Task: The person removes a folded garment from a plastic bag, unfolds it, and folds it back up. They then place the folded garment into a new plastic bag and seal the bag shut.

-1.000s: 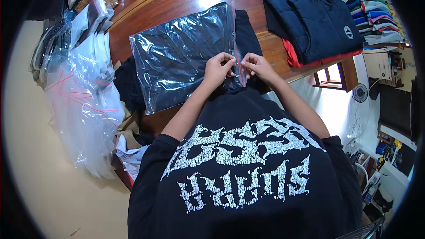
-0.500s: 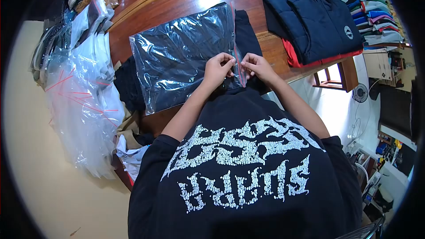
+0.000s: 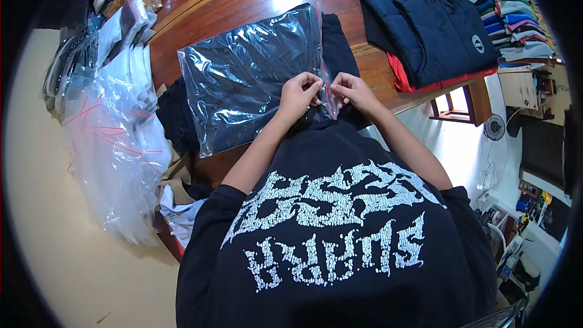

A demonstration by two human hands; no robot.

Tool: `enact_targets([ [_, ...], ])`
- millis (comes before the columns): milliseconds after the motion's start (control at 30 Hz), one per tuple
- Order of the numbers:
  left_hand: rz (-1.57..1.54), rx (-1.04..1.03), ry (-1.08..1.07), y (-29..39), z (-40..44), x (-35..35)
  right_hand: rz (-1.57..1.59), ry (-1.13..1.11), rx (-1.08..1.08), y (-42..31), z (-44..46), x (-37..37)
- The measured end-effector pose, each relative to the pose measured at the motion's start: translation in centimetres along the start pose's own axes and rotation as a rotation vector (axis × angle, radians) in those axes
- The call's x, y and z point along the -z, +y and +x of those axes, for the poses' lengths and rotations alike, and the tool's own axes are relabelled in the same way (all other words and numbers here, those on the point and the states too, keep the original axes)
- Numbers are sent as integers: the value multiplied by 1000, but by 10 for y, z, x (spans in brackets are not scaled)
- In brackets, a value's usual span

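Note:
A clear plastic zip bag (image 3: pixel 252 67) with folded black clothing inside lies on the wooden table in front of me. Its red-edged opening runs down the bag's right side. My left hand (image 3: pixel 299 97) pinches this edge near its lower end, thumb against fingers. Just to the right, my right hand (image 3: pixel 353 93) pinches the same edge from the other side. The fingertips of both hands nearly meet. Under the bag's right end, a black garment (image 3: pixel 339 39) sticks out on the tabletop.
To the right, a folded navy padded jacket (image 3: pixel 446 36) rests on red cloth by the table edge. Loose clear bags (image 3: pixel 109 164) with red strips hang at the left. Folded clothes (image 3: pixel 516 24) are stacked at far right. A fan (image 3: pixel 494 127) stands beyond the table.

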State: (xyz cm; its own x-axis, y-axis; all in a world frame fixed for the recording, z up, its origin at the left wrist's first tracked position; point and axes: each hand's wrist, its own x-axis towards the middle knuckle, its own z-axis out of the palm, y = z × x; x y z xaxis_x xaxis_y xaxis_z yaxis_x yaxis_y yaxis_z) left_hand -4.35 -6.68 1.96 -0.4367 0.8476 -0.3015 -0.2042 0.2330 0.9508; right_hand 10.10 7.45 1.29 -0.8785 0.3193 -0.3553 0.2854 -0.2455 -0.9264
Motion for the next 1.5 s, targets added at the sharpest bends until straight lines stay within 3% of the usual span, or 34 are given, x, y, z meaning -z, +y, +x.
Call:
enact_targets([
  [1067,-53,-12,20,0,0,0,-9,20,14,0,0,-1],
  [1267,13,-24,-13,-4,1,2,-168,97,-59,-24,-2,-16],
  [1367,34,-15,-7,4,1,-4,-537,282,183,-27,5,-21],
  [1433,-52,119,54,13,3,-7,-496,259,126,-31,5,-19],
  [1500,-31,122,48,18,3,-8,-451,227,66,-29,7,-18],
])
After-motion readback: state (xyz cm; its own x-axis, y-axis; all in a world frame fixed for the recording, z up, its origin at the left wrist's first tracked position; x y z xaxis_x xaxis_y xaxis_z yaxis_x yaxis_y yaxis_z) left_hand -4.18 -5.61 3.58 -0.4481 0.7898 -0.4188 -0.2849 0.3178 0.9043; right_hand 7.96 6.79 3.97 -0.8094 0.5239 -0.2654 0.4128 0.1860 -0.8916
